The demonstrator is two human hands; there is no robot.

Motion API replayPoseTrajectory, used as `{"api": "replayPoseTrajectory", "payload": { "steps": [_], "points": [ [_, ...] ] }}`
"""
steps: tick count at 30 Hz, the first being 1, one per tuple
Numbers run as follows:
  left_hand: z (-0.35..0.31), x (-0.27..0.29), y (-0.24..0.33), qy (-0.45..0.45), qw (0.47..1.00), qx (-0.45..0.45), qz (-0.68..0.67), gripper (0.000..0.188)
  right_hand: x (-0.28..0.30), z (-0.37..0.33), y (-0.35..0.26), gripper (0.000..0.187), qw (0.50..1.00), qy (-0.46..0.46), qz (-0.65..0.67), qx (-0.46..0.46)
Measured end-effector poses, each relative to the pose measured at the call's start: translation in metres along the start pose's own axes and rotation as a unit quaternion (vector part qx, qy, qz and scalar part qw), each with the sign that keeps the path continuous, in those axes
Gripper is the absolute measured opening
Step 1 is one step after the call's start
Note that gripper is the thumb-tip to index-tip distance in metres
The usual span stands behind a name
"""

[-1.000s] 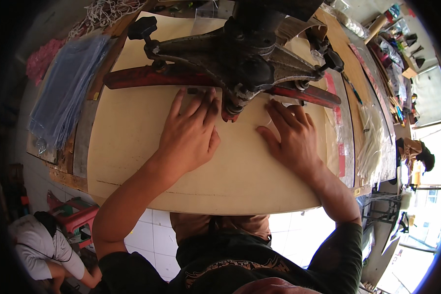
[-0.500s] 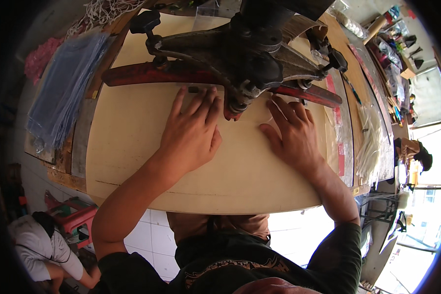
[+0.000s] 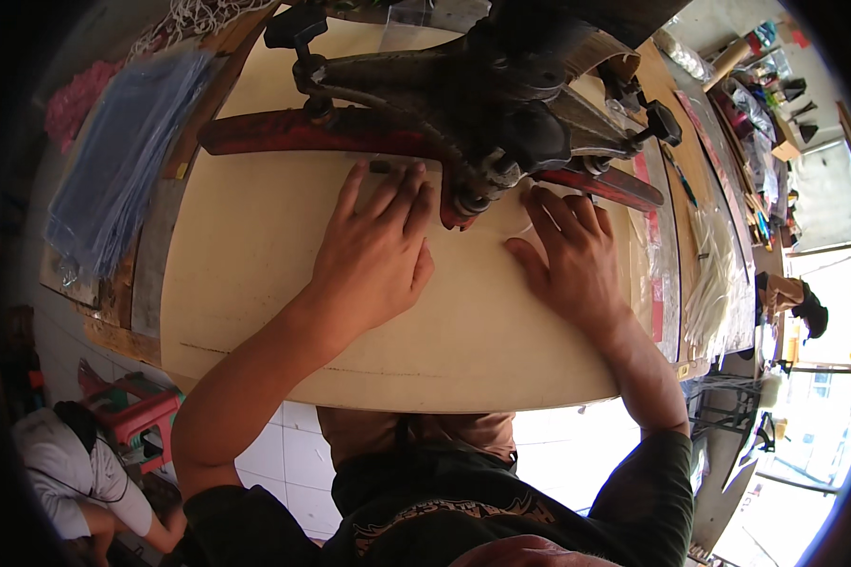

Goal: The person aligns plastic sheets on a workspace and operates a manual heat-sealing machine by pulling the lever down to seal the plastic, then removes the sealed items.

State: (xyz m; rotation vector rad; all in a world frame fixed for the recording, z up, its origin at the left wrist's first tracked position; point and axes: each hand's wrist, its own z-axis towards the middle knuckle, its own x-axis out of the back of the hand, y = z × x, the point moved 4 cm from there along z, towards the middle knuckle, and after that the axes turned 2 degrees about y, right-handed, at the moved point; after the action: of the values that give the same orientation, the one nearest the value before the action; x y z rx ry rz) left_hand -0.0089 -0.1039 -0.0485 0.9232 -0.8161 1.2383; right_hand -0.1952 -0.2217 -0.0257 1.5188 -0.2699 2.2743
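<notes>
My left hand [image 3: 375, 248] lies on a tan sheet [image 3: 284, 350] covering the work table, fingers stretched out. Its fingertips are beside a small dark strip [image 3: 380, 167], just in front of a red bar [image 3: 321, 132]. The bar hangs under a dark metal press head [image 3: 473, 94] with black knobs. To the right of the press's middle foot [image 3: 459, 213], my right hand [image 3: 569, 244] rests on the sheet with thumb and fingers apart. By its fingertips shows a curved, clear edge, perhaps thin plastic. Some fingertips are partly hidden near the bar.
A stack of bluish clear plastic sheets [image 3: 123, 161] lies at the left, beside a pink bundle [image 3: 76, 104]. Whitish strips [image 3: 714, 283] lie on the right side of the table. At lower left are a red stool [image 3: 147, 416] and another person [image 3: 76, 472], bent over.
The whole view has shifted slightly, and the press head appears a little farther right. Both hands keep about the same place on the sheet.
</notes>
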Motion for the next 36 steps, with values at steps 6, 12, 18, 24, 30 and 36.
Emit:
{"api": "replayPoseTrajectory", "payload": {
  "steps": [6, 12, 18, 24, 30, 36],
  "points": [
    [-0.0010, -0.0013, -0.0008, 0.000, 1.000, 0.000, 0.002, 0.053, 0.0021, 0.0018, 0.0039, 0.052, 1.000, -0.001, -0.009, 0.027],
    [-0.0004, -0.0007, -0.0006, -0.002, 1.000, -0.001, 0.001, 0.051, 0.0062, 0.0028, 0.0053, 0.050, 0.999, -0.008, -0.009, 0.031],
    [-0.0012, -0.0013, -0.0011, 0.005, 1.000, 0.000, 0.001, 0.051, 0.0072, 0.0044, 0.0049, 0.046, 0.999, -0.004, 0.016, 0.029],
    [-0.0012, -0.0027, -0.0010, 0.024, 1.000, -0.007, 0.016, 0.048, 0.0056, 0.0062, 0.0063, 0.040, 0.999, 0.014, 0.023, 0.036],
    [-0.0024, -0.0027, -0.0012, 0.036, 0.999, -0.011, 0.015, 0.046, 0.0039, 0.0072, 0.0059, 0.037, 0.998, 0.026, 0.032, 0.039],
    [-0.0009, -0.0033, -0.0004, 0.040, 0.999, -0.006, 0.017, 0.046, 0.0018, 0.0050, 0.0098, 0.036, 0.998, 0.019, 0.043, 0.035]
  ]
}}
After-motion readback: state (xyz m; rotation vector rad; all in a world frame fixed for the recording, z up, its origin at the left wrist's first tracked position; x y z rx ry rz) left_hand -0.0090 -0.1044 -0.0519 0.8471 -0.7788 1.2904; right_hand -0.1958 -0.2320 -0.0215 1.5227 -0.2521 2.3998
